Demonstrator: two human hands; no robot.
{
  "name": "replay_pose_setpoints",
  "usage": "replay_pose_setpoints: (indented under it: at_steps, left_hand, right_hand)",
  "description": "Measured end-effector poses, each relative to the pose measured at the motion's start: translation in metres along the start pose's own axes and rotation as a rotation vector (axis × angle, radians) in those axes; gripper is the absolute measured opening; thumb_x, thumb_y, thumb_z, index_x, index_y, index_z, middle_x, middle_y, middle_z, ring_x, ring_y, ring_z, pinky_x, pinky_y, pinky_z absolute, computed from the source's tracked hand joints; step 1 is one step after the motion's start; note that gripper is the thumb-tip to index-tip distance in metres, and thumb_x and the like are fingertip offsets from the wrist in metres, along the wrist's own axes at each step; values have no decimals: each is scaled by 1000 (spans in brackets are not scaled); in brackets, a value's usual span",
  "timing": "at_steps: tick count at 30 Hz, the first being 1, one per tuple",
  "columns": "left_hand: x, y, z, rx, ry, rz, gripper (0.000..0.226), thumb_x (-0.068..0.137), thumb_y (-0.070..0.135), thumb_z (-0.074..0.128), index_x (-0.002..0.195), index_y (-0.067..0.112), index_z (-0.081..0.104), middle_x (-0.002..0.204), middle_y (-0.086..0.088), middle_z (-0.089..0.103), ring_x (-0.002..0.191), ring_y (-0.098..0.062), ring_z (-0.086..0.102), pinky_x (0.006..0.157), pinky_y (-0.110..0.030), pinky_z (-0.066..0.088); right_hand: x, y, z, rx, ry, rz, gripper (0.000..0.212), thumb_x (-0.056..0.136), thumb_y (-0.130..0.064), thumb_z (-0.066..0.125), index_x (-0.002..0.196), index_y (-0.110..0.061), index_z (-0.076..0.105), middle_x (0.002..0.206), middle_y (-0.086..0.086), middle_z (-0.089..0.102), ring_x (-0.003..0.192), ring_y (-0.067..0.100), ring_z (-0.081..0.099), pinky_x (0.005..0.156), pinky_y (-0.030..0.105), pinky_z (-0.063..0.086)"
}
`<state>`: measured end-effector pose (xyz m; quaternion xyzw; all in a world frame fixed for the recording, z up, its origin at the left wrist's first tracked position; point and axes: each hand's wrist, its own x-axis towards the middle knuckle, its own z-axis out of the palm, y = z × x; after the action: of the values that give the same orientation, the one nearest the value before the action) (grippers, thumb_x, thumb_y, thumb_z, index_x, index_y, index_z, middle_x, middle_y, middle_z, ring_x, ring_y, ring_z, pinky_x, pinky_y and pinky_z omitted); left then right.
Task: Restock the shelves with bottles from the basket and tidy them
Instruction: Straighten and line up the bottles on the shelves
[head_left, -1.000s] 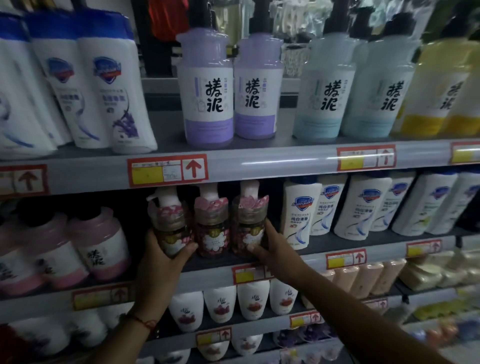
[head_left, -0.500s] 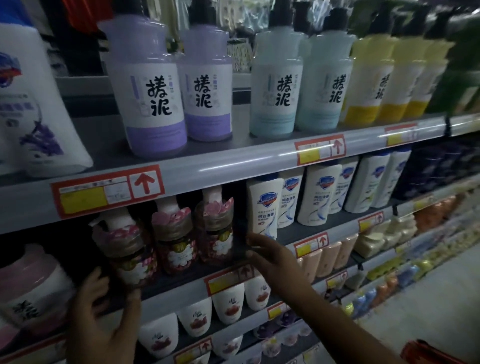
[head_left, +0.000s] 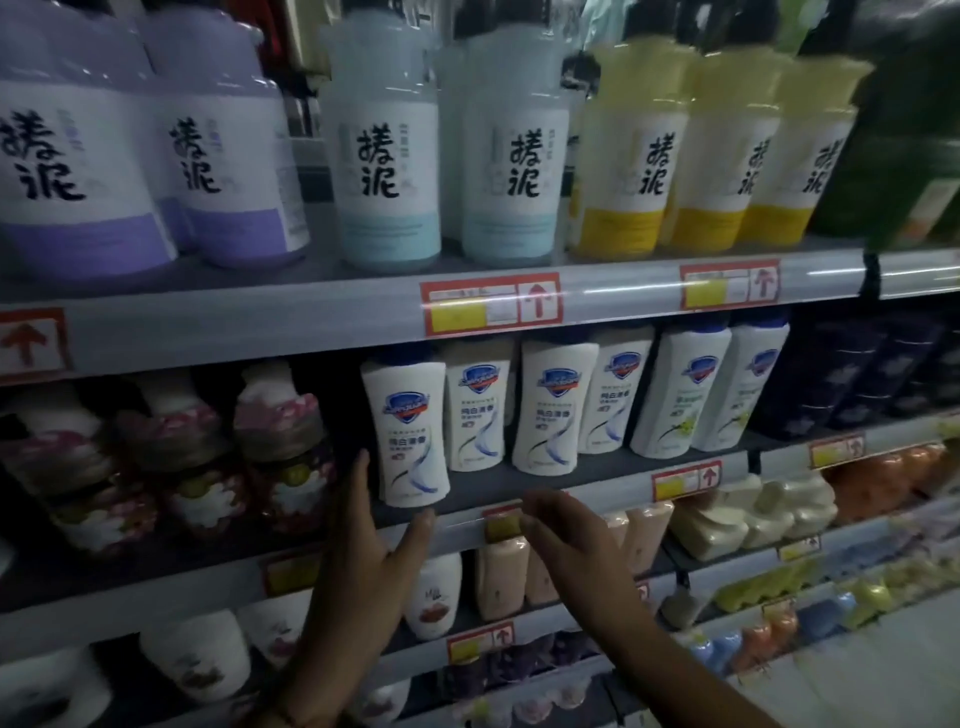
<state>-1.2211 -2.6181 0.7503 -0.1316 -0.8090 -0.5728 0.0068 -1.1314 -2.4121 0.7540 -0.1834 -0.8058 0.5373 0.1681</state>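
My left hand (head_left: 363, 545) is raised with straight fingers beside the leftmost white bottle (head_left: 410, 436) on the middle shelf (head_left: 571, 499), fingertips at its left side and thumb under its base. My right hand (head_left: 566, 540) hovers in front of the shelf edge below the white bottles, fingers loosely bent, holding nothing. Several white bottles with blue shield logos (head_left: 556, 410) stand in a row. Dark pump bottles with pink tops (head_left: 280, 457) stand to the left. The basket is out of view.
The top shelf (head_left: 311, 312) carries purple (head_left: 218, 145), pale blue (head_left: 389, 150) and yellow bottles (head_left: 639, 156). Dark blue bottles (head_left: 852, 374) stand at the right of the middle shelf. Lower shelves hold beige bottles (head_left: 504, 577) and soap packs (head_left: 753, 509).
The view swung right. My left hand let go of the dark pump bottle and moved right to the white bottles. My right hand left the pump bottles and shifted right along the shelf edge.
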Motion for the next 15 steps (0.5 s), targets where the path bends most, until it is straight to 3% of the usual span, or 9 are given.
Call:
replay_pose_setpoints:
  at_steps: [3, 7, 11, 13, 15]
  left_hand:
    - [18, -1, 17, -15, 100, -30, 91, 87, 50, 71, 152, 57, 8, 159, 10, 34, 140, -15, 43, 110, -51, 45]
    - [26, 2, 27, -3, 164, -67, 84, 91, 39, 73, 155, 46, 19, 143, 5, 55, 123, -16, 58, 100, -50, 52]
    - [10, 18, 34, 34, 347, 4, 46, 90, 36, 71, 128, 37, 45, 116, 6, 62, 103, -17, 65, 84, -46, 58]
    - [-6, 28, 48, 51, 290, 61, 30, 94, 32, 66, 120, 38, 52, 111, 11, 64, 101, -8, 64, 86, -43, 58]
    - [-13, 38, 67, 11, 143, 80, 36, 99, 23, 60, 130, 41, 54, 129, 15, 62, 117, -1, 59, 100, -36, 53]
  right_hand:
    - [10, 9, -26, 3, -28, -9, 17, 98, -27, 67, 115, -26, 71, 106, -15, 75, 100, -5, 67, 88, 26, 53]
    - [21, 4, -39, 8, -105, -49, 27, 100, -25, 64, 125, -34, 63, 112, -27, 66, 102, -21, 58, 80, 4, 45]
    - [30, -12, -29, 144, -190, -35, 41, 101, -18, 61, 139, -34, 54, 126, -26, 60, 112, -17, 55, 83, -2, 42]
    - [33, -21, -24, 215, -211, -38, 40, 101, -10, 58, 126, -41, 52, 113, -38, 56, 101, -25, 55, 81, -3, 42]
    - [37, -31, -22, 267, -246, -39, 40, 101, -3, 53, 118, -39, 61, 108, -32, 67, 102, -20, 61, 88, 5, 48]
